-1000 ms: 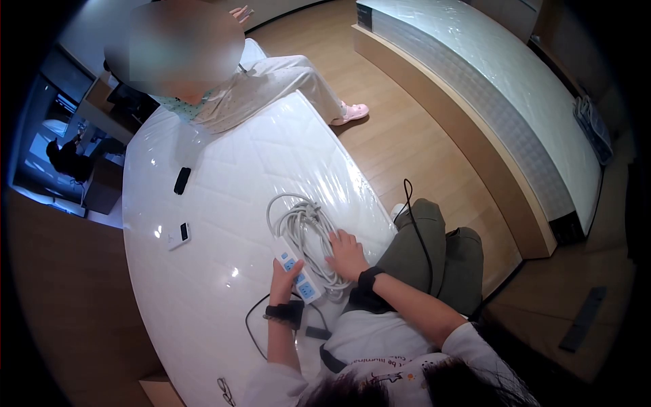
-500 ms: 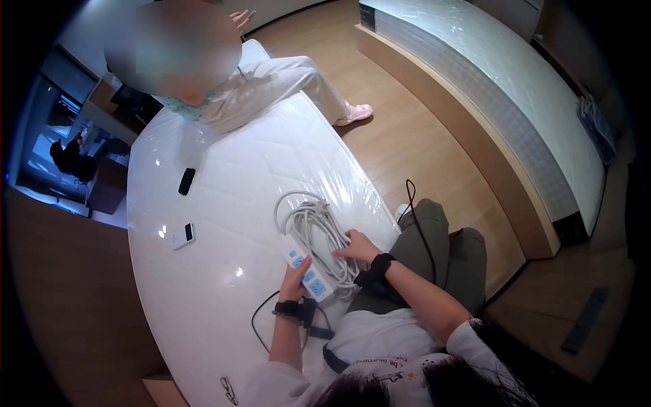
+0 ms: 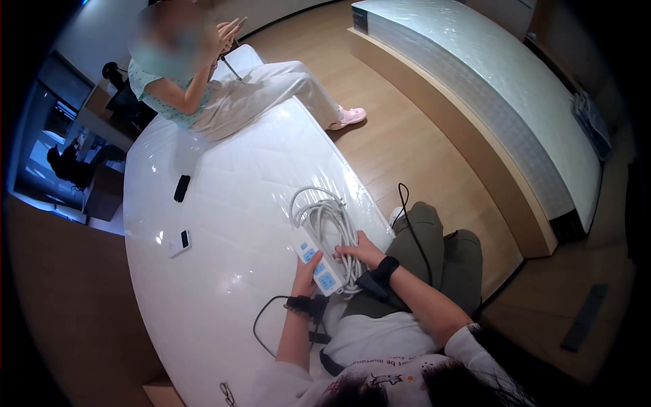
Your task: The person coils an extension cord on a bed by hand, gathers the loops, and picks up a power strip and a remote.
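A white power strip [image 3: 327,279] with blue sockets is tilted just above the plastic-wrapped mattress [image 3: 224,305]. My left hand [image 3: 307,275] is closed around its left side, with the thumb across the face. Its long grey-white cable [image 3: 347,234] is bundled in loose loops beside the strip. The right hand [image 3: 364,252] grips the near side of those loops, fingers curled in among the strands. Both wrists wear black bands, and thin black cords lie near them. Part of the cable is hidden behind the strip and my fingers.
A black oblong object [image 3: 182,188] and a white device with a dark screen [image 3: 180,243] lie to the left. Glasses [image 3: 227,394] rest at the near edge. Another person [image 3: 251,102] sits at the far end, holding a phone. A second wrapped mattress [image 3: 468,81] stands across the wooden floor.
The power strip and cable bundle have shifted slightly right, carried by both hands, which keep their hold. The seated person's arms and phone have come into clearer view.
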Motion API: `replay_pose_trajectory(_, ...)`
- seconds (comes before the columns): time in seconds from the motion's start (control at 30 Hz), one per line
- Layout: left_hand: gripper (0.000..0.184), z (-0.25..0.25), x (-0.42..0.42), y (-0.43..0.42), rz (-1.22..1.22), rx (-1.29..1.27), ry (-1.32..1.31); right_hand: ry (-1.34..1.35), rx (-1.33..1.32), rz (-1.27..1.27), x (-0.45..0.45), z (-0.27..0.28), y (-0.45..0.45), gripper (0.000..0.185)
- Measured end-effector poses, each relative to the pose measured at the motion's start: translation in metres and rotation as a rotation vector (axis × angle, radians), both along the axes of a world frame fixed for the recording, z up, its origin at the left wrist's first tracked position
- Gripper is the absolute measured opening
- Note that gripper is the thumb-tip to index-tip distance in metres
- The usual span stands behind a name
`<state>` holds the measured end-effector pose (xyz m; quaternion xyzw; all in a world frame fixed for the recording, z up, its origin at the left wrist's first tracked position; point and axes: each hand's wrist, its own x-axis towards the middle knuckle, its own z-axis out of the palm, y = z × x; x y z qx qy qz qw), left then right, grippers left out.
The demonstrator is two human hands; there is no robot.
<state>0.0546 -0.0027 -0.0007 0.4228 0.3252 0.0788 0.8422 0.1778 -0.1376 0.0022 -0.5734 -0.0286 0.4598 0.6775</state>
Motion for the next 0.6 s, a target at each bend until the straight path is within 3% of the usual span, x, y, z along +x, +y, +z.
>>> replay_pose_trajectory(0.2,0.037,0.0,0.005,-0.001,0.007,0.029,0.006,-0.11,0.081,0.096,0.005,-0.03,-0.001,0.05)
replay_pose_trajectory(0.6,0.037,-0.006,0.012,-0.006,0.064,0.16,0.087,-0.241,-0.068,0.029,0.001,-0.046,0.003,0.046)
